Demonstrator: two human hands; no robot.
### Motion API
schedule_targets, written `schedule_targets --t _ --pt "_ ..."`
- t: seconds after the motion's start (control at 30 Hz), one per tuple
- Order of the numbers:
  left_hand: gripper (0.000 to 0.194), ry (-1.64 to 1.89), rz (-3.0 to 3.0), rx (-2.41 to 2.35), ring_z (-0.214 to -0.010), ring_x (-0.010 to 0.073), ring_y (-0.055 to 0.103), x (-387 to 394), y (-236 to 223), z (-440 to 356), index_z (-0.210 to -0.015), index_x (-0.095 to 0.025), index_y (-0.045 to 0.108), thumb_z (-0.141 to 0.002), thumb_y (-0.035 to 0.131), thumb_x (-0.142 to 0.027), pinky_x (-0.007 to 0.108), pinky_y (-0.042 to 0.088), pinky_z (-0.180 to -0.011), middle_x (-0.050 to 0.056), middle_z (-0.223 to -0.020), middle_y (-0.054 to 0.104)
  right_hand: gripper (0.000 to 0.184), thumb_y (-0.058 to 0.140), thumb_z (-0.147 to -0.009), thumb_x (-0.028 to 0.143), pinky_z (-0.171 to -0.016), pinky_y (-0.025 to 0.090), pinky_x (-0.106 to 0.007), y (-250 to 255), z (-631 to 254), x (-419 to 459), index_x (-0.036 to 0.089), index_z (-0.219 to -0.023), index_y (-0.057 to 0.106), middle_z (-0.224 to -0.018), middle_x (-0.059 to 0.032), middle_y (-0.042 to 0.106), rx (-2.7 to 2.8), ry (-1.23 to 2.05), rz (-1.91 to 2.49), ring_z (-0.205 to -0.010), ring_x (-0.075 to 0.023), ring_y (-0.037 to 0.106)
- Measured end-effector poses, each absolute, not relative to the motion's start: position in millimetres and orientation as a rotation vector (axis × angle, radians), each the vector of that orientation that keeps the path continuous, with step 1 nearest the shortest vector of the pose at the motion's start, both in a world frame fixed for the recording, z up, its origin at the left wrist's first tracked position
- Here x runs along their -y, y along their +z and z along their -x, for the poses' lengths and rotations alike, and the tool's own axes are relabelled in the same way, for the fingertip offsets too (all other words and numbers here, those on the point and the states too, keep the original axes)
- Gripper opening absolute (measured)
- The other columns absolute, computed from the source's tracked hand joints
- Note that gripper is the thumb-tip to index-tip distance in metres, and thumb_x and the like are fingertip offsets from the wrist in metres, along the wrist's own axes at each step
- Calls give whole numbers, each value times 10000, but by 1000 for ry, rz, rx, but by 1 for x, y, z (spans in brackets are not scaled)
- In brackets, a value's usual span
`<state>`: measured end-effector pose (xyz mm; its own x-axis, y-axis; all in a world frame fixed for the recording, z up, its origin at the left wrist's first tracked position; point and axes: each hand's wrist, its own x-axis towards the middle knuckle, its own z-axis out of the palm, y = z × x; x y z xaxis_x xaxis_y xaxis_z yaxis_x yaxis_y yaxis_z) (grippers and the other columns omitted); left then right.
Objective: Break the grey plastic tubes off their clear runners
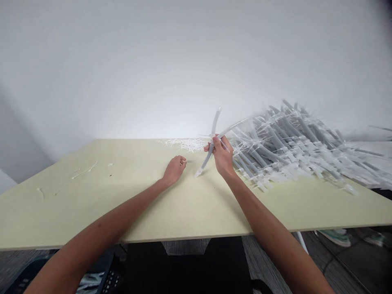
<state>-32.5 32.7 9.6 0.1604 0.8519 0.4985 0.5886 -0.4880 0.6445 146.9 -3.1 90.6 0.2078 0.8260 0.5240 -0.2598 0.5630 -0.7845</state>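
My right hand [223,155] is closed around a grey, tube-like cable [207,158] above the middle of the table. A white connector [197,173] sits at the cable's lower end, near the tabletop. Its other lengths rise past my fingers, one upward and one curving right toward the pile; thin white ties stick out by the grip. To the left, my left hand [174,169] rests just over the table with curled fingers, apart from the cable. Whether anything is pinched in it is hidden. Similar grey cables [278,139] with white ends and ties lie heaped on the right.
Small white tie pieces [191,144] are heaped at the back edge by the wall. A few loose scraps [85,171] lie on the left of the yellowish table [131,216]. Below it stand a dark basket [110,271] and, at right, a person's shoes [337,237].
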Motion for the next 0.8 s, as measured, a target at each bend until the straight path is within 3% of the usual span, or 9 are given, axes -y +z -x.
schedule_targets --t 0.23,0.43,0.57,0.8 --pt "309 667 -2598 -1703 -1002 227 458 -125 19 24 -1134 -151 508 -870 358 -212 338 350 -841 126 -1117 508 326 567 -754 474 -665 484 -303 77 -141 -6 213 -950 584 -719 -5 567 1182 811 667 -646 -133 579" --pt "217 495 -2660 -1699 -1015 285 442 -128 13 8 -868 -114 601 -843 400 -191 385 323 -842 170 -1029 528 367 580 -752 407 -645 460 -279 56 -137 -7 235 -1075 553 -720 10 577 1338 876 764 -633 -120 548" --pt "208 438 -2726 -1712 -1004 305 457 -101 15 9 -862 -81 596 -825 402 -146 403 305 -850 202 -991 536 396 518 -786 424 -605 441 -268 57 -137 -6 236 -1134 499 -631 38 559 1385 938 761 -572 -113 525" --pt "298 487 -2768 -1615 -776 258 529 -39 18 18 -815 -132 586 -876 367 -325 364 349 -738 140 -773 561 298 458 -819 420 -440 353 -216 60 -135 -5 239 -1055 448 -622 58 545 1461 1004 720 -447 -80 458"
